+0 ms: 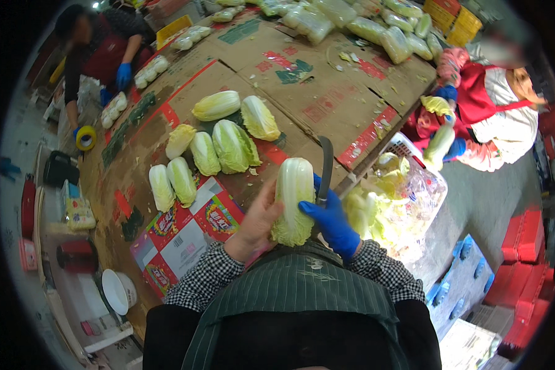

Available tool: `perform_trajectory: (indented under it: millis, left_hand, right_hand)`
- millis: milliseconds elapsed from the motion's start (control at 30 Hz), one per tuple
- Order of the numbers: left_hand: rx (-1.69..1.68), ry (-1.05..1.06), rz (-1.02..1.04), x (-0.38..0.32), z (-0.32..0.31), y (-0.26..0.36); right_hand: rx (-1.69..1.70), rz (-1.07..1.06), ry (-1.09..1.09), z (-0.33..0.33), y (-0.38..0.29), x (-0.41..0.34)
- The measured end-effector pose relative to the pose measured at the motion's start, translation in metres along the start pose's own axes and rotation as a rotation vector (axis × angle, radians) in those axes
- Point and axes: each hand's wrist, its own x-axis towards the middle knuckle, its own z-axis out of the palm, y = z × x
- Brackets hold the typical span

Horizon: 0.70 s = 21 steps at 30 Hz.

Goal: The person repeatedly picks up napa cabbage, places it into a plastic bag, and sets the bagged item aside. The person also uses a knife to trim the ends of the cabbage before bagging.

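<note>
A napa cabbage (pixel 294 202) is held between my two hands, just in front of my striped apron. My bare left hand (pixel 257 221) grips its left side. My right hand (pixel 331 222), in a blue glove, steadies its other side with the thumb and also holds a knife (pixel 325 169) with a curved dark blade, which points away from me. Beyond my hands, several trimmed napa cabbages (pixel 231 145) lie on the cardboard-covered table. Two smaller ones (pixel 172 184) rest at the edge of a colourful printed carton sheet (pixel 189 236).
At my right, a white plastic basket (pixel 437 199) contains loose leaves and plastic. Bagged cabbages (pixel 351 23) are heaped on the table's far side. One co-worker (pixel 485 106) holds a cabbage at right; another (pixel 106 51) holds yellow tape (pixel 86 138) at left. A white bowl (pixel 119 292) sits at lower left.
</note>
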Motion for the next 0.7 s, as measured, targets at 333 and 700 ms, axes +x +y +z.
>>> perform_trajectory:
  millis: [333,700]
  left_hand:
    - [0.239,0.634,0.334,0.018,-0.084,0.058]
    - [1.582,1.111,0.356,0.063,-0.105,0.092]
  right_hand:
    - [-0.526,-0.007,-0.022,-0.009,-0.005,0.02]
    - [-0.37,0.229,-0.054,0.0,-0.006,0.005]
